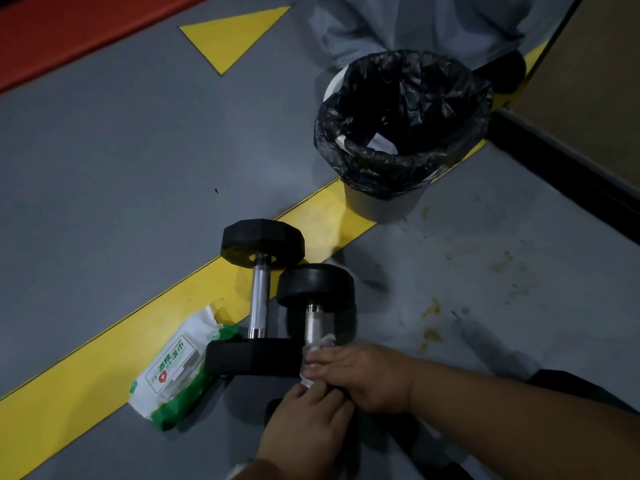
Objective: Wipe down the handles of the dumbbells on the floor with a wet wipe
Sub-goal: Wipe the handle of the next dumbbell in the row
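Floor (138, 150): both hands (332, 386) grip wipe (323, 341) around dumbbell handle (313, 323).

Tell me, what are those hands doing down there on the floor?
A person is cleaning weights. The right hand wraps a wet wipe around the shiny handle of the right dumbbell, and the left hand grips the same dumbbell lower down. The left dumbbell lies beside it, untouched. A green and white wipes pack sits on the floor to the left, and a bin lined with a black bag stands behind.
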Demonstrator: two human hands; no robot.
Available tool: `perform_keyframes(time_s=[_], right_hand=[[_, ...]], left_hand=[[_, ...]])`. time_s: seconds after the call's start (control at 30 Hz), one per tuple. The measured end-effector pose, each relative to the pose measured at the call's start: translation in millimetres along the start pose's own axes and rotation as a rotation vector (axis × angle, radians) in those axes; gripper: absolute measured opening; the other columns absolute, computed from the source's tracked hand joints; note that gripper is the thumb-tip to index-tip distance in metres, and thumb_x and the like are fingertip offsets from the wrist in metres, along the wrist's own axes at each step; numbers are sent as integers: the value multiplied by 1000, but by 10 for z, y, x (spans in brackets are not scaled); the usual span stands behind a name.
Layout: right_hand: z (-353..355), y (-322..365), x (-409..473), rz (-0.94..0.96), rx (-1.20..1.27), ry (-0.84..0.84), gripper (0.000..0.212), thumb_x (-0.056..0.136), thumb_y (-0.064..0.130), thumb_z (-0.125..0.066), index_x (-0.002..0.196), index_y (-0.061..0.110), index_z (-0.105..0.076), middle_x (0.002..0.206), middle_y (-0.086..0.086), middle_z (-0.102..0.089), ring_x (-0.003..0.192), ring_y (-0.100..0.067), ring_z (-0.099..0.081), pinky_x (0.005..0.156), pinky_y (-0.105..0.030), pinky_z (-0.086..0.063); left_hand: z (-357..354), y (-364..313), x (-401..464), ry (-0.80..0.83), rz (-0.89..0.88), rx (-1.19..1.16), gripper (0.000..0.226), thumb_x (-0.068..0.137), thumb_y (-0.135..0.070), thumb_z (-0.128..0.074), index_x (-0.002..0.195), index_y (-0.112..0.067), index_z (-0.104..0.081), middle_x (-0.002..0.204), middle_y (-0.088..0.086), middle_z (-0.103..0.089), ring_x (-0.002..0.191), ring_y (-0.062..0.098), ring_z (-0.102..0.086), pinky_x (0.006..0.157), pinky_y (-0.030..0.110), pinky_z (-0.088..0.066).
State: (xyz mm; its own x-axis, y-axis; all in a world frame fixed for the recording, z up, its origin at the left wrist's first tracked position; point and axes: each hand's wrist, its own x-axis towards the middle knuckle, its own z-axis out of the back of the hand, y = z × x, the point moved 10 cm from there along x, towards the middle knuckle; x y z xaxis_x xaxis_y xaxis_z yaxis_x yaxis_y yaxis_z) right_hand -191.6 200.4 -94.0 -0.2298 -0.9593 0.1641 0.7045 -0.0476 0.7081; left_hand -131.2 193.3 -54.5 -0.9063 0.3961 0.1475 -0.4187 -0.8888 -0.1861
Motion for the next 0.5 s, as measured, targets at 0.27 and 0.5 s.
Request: perform_keyframes(time_s=[0.27, 0.5], right_hand=[[154, -8, 0, -101, -92, -38, 31, 87, 6, -58, 117, 6, -67, 142, -3, -56, 140, -17, -42, 98, -38, -52], [363, -42, -266, -299, -30, -142, 37, 91, 20, -48, 127, 18, -59, 144, -2, -55, 138, -13, -45, 101, -38, -50]], left_hand=[[-72, -2, -33, 65, -26, -9, 35, 68, -27, -73, 101, -16, -74, 88, 3, -64, 74, 24, -53, 56, 31, -36], [-156, 18, -45, 189, -6, -40, 44, 66, -36, -63, 103, -15, -74, 97, 5, -69, 79, 28, -63, 55, 34, -44]])
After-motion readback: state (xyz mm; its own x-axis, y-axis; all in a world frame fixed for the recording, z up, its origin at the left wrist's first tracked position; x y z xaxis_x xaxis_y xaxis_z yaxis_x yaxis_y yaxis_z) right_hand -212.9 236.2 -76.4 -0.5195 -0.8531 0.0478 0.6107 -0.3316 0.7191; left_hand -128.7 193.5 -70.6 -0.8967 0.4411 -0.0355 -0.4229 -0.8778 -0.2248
